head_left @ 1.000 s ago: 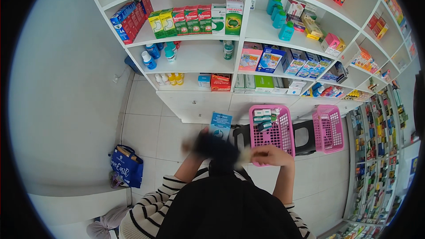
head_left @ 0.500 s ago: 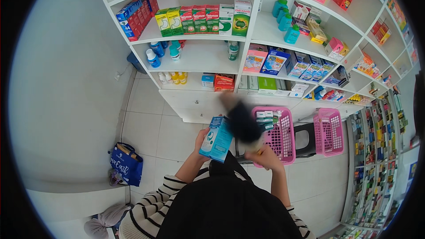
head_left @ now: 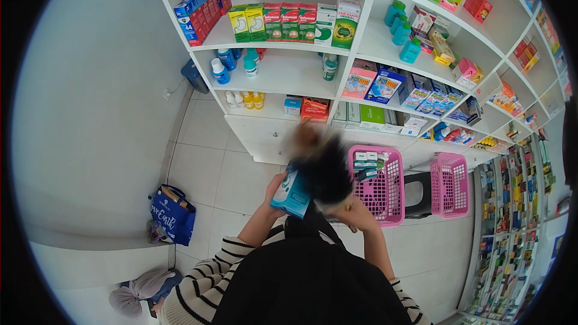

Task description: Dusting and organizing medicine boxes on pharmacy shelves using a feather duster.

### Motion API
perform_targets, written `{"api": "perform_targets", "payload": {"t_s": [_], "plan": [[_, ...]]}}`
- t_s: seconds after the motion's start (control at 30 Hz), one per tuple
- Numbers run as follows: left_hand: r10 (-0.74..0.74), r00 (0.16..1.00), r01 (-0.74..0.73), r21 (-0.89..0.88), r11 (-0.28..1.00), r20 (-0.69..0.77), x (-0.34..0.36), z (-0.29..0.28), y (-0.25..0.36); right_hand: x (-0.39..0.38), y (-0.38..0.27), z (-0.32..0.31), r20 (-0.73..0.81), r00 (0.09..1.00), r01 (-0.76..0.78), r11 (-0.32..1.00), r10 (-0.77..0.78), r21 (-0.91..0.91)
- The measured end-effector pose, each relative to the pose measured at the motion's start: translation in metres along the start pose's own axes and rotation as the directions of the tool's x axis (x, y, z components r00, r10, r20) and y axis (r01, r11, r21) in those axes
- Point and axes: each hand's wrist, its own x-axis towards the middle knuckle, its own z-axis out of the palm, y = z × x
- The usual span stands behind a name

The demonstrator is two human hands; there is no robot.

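My left hand is closed around a blue and white carton, held upright in front of my body. My right hand grips the handle end of a feather duster. The duster's bushy head is black with a brown tip and pale base, smeared by motion. It overlaps the carton's upper right side and hides part of it; whether the two touch, I cannot tell.
White shelves with medicine boxes and bottles stand ahead. A pink basket holds small boxes; another pink basket is farther right, by a black stool. At left lies a blue bag. A person is at lower left.
The duster has swung lower and nearer the carton, covering more of it. My right hand has shifted slightly. The shelves appear a little farther right in the view.
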Motion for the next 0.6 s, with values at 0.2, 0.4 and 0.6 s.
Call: {"api": "perform_targets", "payload": {"t_s": [0.2, 0.4, 0.6], "plan": [[0.426, 0.902, -0.407, 0.469, 0.784, 0.072, -0.02, -0.033, -0.025, 0.007, 0.019, 0.001, 0.326, 0.938, 0.217, 0.933, -0.118, -0.286], [0.022, 0.991, -0.028, -0.052, 0.998, -0.13, -0.001, -0.01, -0.009, -0.001, -0.003, 0.016, 0.106, 0.993, -0.046, 0.992, 0.058, -0.114], [0.003, 0.983, -0.048, -0.241, 0.969, -0.184, -0.001, 0.003, -0.021, -0.01, 0.009, 0.026, -0.124, 0.991, 0.055, 0.998, -0.052, 0.022]]}}
